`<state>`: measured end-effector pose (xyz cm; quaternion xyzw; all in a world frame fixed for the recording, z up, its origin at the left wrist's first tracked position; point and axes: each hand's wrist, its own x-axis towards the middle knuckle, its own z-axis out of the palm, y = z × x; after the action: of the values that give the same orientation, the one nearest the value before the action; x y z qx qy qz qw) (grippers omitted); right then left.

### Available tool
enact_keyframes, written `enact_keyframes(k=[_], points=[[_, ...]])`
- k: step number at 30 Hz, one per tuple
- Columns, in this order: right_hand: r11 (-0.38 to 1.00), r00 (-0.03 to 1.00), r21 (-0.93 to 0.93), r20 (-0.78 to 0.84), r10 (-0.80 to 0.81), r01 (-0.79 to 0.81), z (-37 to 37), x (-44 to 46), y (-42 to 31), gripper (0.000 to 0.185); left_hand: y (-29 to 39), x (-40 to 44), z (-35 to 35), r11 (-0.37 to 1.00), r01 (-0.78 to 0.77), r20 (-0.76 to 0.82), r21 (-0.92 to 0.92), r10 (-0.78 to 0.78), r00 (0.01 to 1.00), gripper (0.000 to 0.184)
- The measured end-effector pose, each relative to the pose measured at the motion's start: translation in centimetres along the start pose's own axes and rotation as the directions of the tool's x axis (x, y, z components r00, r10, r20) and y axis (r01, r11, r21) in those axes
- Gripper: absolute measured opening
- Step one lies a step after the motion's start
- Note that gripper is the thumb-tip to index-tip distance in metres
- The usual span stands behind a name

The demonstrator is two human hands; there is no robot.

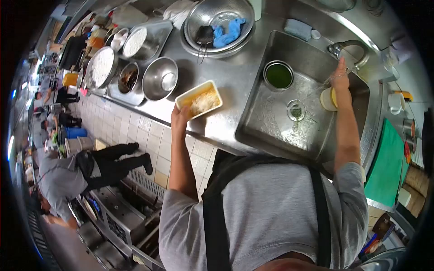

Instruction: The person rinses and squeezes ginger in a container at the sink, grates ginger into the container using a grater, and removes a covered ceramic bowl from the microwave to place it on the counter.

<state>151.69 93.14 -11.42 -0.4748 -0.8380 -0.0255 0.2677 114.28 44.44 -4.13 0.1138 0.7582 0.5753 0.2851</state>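
L hand (179, 116) pinches food (202, 102) tub (194, 89) rim, mid-frame; R hand (341, 79), upper rt by tap (352, 43), grip can't tell; rinse prob. underway, unfinished.

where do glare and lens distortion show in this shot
Head view: fisheye bending, with blackened corners; head view: bright glare on the steel counter near the container in the left hand; head view: scattered highlights on the floor of the sink.
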Motion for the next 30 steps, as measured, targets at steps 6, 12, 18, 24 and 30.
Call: enact_keyframes(k=[6, 12, 18, 24, 30], points=[[0.974, 0.749, -0.131, 0.622, 0.226, -0.186, -6.7, -2.2, 1.6, 0.043, 2.6, -2.0, 5.9, 0.997, -0.063, 0.207, -0.043, 0.071, 0.976, 0.037], [0.371, 0.642, 0.629, 0.76, -0.104, -0.683, -14.3, -11.3, -13.4, 0.049, 4.7, -3.0, 16.1, 0.929, -0.346, 0.526, 0.134, 0.23, 0.819, 0.039], [-0.128, 0.707, 0.745, 0.664, 0.244, -0.655, -14.1, -15.2, -16.5, 0.046, 6.7, -2.9, 22.7, 0.982, 0.057, 0.804, -0.179, 0.112, 0.583, 0.05], [-0.26, 0.632, 0.703, 0.709, 0.312, -0.662, -17.6, -16.3, -18.7, 0.051, 3.3, -6.6, 27.6, 0.645, 0.626, 0.846, -0.437, 0.059, 0.529, 0.071], [0.795, 0.974, 0.564, 0.159, 0.163, -0.225, -22.3, -13.6, -17.3, 0.028, 1.7, -7.4, 28.3, 0.666, 0.685, 0.919, -0.296, 0.005, 0.393, 0.077]])
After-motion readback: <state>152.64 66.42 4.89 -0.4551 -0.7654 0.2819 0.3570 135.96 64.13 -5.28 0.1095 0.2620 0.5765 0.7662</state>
